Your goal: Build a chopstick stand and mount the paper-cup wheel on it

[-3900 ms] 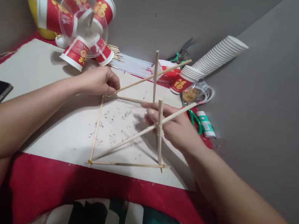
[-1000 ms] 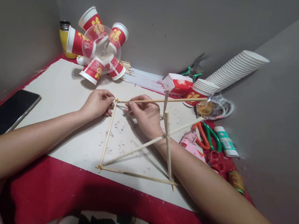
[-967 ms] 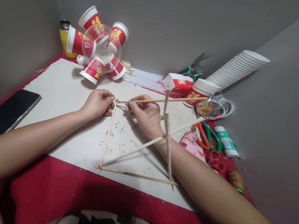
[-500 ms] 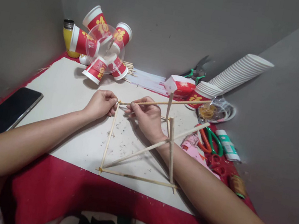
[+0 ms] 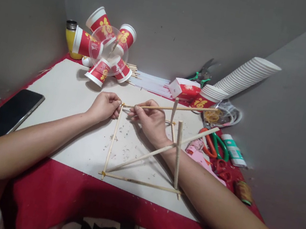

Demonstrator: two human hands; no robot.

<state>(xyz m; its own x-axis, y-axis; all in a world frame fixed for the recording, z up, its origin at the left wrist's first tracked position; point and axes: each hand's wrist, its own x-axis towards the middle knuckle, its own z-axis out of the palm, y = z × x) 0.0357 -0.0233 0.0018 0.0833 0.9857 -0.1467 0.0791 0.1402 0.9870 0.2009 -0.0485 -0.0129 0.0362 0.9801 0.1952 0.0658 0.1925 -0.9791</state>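
A frame of thin wooden sticks (image 5: 141,183) stands on a white board (image 5: 77,148), its corners bound with yellow rubber bands. My left hand (image 5: 104,105) is closed at the far left corner, fingertips pinched at the binding there; what lies between them is too small to make out. Between thumb and fingers, my right hand (image 5: 150,118) grips a long wooden stick (image 5: 177,109) near its left end, at that same corner. The stick slants up to the right, passing an upright stick (image 5: 174,110). Two front sticks cross above my right forearm.
A wheel of red paper cups (image 5: 100,70) stands at the back left beside a yellow bottle (image 5: 71,40). A phone (image 5: 7,115) lies left. Stacked cups (image 5: 247,77), pliers (image 5: 202,76), scissors (image 5: 221,145), a glue bottle (image 5: 233,149) and rubber bands (image 5: 213,116) line the right side.
The right end of the long stick has dipped slightly. Both hands keep their place and grip; the whole view has shifted a little.
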